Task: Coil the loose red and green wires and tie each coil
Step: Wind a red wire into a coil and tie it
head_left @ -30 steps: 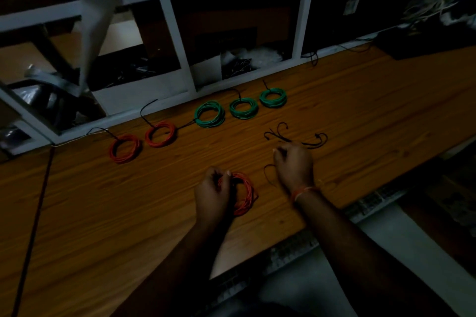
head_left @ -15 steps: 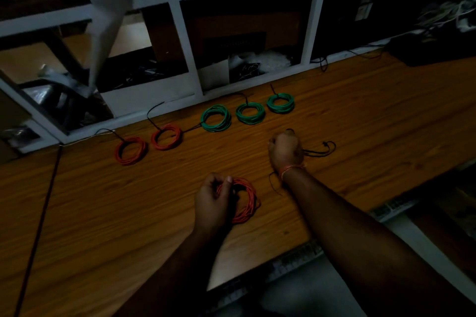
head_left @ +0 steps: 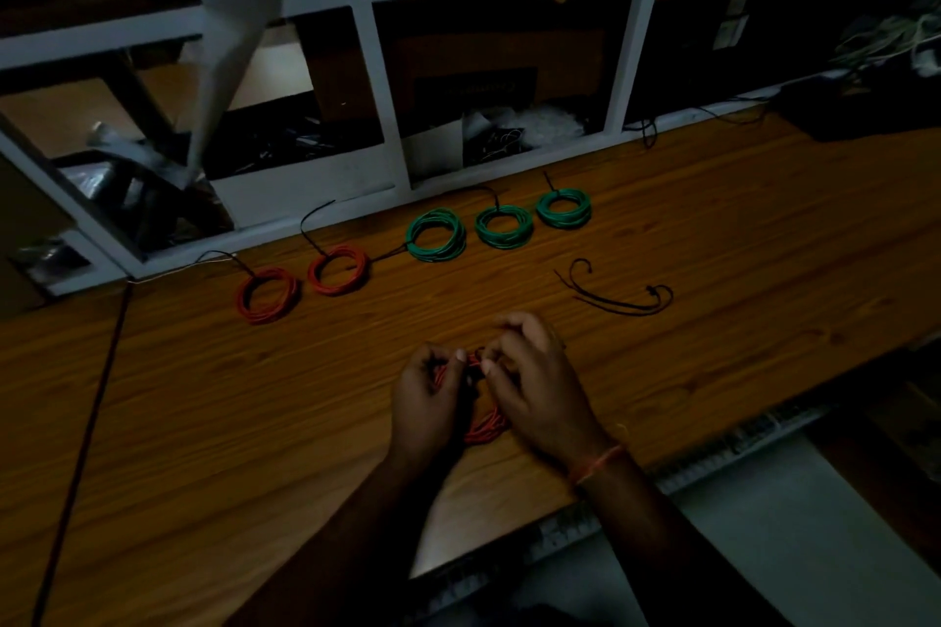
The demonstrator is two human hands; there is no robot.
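**Red coil held between both hands at the near edge of the bench**

A red wire coil [head_left: 483, 428] is held just above the wooden bench [head_left: 713, 229], between the two hands and mostly hidden by them; only its lower arc and a few strands near the top are seen. The left hand [head_left: 425, 402] is curled round the coil's left side, thumb tip raised toward the top strands. The right hand [head_left: 534, 392] is bent over the right side, its fingers [head_left: 509, 321] curled and its thumb meeting the strands; whether a tie is pinched there cannot be told in the dim light.

Farther back, two tied red coils [head_left: 267, 295] and three tied green coils [head_left: 437, 235] are laid in a row. Loose black ties [head_left: 616, 303] are left to the right, well apart from the hands.
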